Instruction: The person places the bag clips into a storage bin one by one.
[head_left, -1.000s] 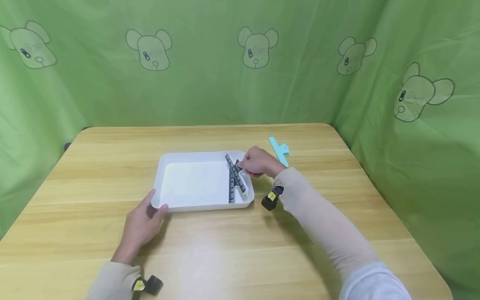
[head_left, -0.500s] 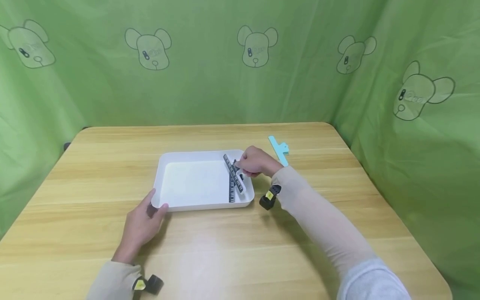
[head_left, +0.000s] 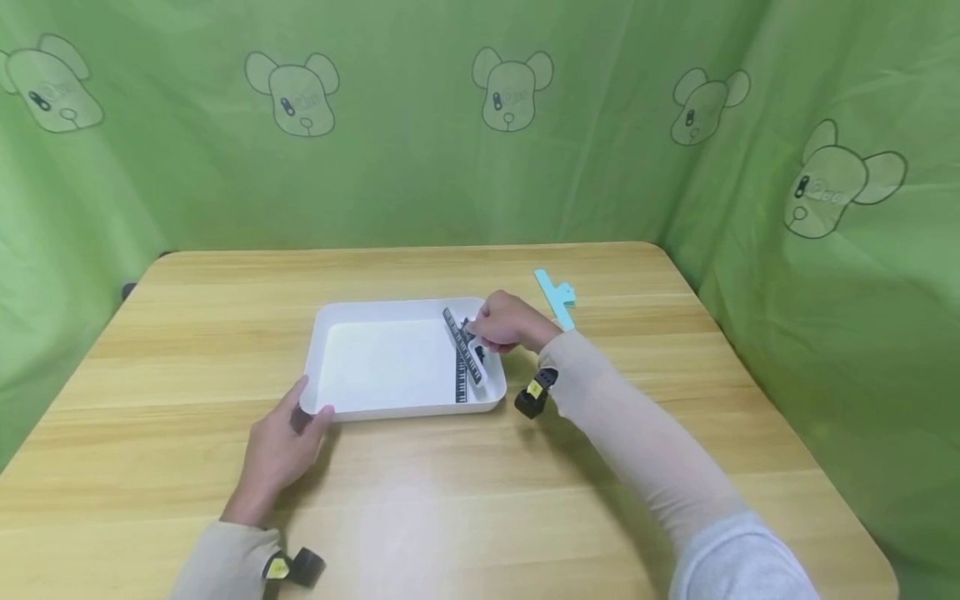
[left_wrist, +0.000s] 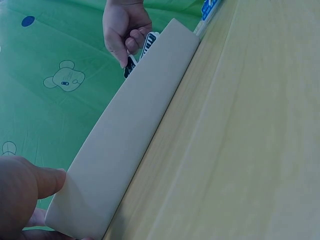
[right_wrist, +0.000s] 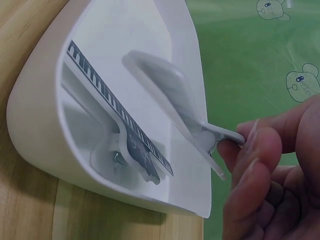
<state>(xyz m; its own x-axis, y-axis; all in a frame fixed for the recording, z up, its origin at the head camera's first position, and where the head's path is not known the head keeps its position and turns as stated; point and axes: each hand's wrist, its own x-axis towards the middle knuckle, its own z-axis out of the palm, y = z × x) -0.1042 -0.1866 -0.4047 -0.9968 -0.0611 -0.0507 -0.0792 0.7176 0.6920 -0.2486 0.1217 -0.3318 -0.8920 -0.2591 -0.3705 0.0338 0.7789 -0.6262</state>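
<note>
A white tray (head_left: 375, 307) sits mid-table. My left hand (head_left: 281, 446) holds its near left corner, thumb against the wall (left_wrist: 135, 130). My right hand (head_left: 506, 323) pinches the tab of a long clip (head_left: 459, 342) with a piano-key pattern, held slanted over the tray's right end. In the right wrist view this held clip (right_wrist: 165, 90) shows its pale underside, with my fingertips (right_wrist: 265, 150) on its handle. A second piano-key clip (right_wrist: 115, 107) lies flat on the tray floor below it, along the right wall.
A teal clip (head_left: 555, 296) lies on the wooden table just beyond my right hand. Green cloth with bear prints hangs around the table's back and sides. The table's right edge runs close to the cloth.
My right hand has carried the held clip slightly left over the tray's right end. The left hand and the tray have stayed put.
</note>
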